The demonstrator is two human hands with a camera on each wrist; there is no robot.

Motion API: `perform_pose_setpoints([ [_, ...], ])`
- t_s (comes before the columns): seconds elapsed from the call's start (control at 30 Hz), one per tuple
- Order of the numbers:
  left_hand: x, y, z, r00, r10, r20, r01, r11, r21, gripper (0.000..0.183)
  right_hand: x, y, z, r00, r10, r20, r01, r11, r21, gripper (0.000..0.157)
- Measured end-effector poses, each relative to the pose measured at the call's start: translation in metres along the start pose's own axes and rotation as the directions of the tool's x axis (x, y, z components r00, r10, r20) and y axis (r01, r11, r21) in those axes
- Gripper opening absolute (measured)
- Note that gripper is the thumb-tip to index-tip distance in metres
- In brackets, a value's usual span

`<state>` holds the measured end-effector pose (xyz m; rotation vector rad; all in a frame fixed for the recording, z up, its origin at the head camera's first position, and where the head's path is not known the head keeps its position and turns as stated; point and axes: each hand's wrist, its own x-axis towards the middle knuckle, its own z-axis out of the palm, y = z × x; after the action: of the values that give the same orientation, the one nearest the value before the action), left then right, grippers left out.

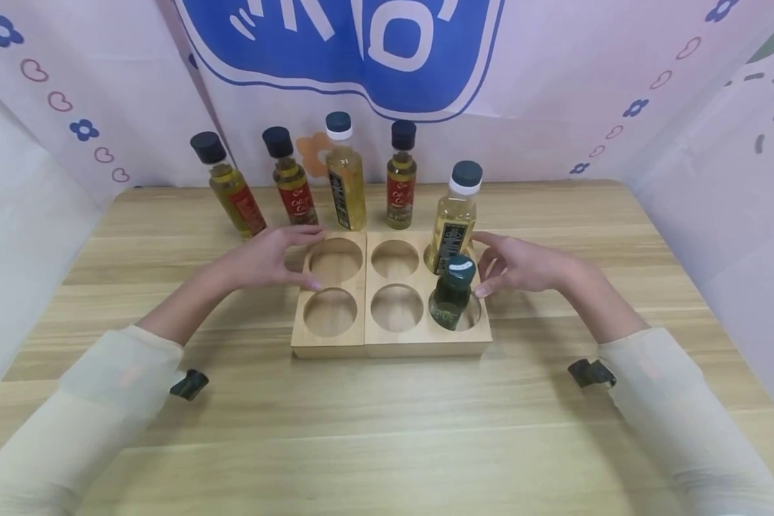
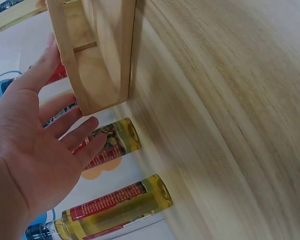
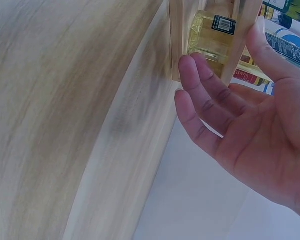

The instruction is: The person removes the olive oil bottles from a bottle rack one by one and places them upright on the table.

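A pale wooden rack (image 1: 329,351) with two rows of round holes lies on the table, a seam running across its top. My left hand (image 1: 267,259) is at its left end, thumb on the top edge and fingers loosely extended. At the right end my right hand (image 1: 522,264) touches the edge with its thumb, its fingers bent lightly beside the side wall (image 3: 177,45). Two bottles stand in the right-hand holes: a clear one of yellow oil (image 1: 454,215) at the back and a small dark green one (image 1: 451,297), slightly tilted, in front.
Behind the rack stand red-labelled olive oil bottles, one far left (image 1: 237,201), one beside it (image 1: 294,193) and one further right (image 1: 401,186). Among them is a clear, black-labelled oil bottle (image 1: 348,186). A printed cloth (image 1: 555,93) hangs behind the wooden table (image 1: 374,444).
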<state>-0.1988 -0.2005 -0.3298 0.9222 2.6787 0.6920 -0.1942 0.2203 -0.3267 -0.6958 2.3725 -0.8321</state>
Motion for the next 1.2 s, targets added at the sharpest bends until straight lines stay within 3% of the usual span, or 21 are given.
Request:
perform_pose_setpoints([
  [0.33, -0.0016, -0.0025, 0.004, 0.999, -0.037, -0.002, 0.037, 0.999, -0.024, 0.087, -0.0004, 0.0021, -0.0007, 1.0, -0.012, 0.002, 0.012, 1.0, 0.003, 0.103],
  [0.6, -0.0006, -0.0021, 0.0032, 0.999, -0.031, -0.004, 0.031, 0.999, -0.022, 0.085, 0.0, 0.0019, -0.0011, 1.0, 0.027, 0.001, -0.027, 1.0, 0.001, 0.103],
  [1.2, -0.0013, -0.0016, 0.0022, 0.999, -0.037, 0.014, 0.037, 0.999, 0.006, 0.085, 0.0008, 0.0015, -0.0024, 1.0, -0.028, 0.014, 0.028, 0.999, -0.023, 0.103],
])
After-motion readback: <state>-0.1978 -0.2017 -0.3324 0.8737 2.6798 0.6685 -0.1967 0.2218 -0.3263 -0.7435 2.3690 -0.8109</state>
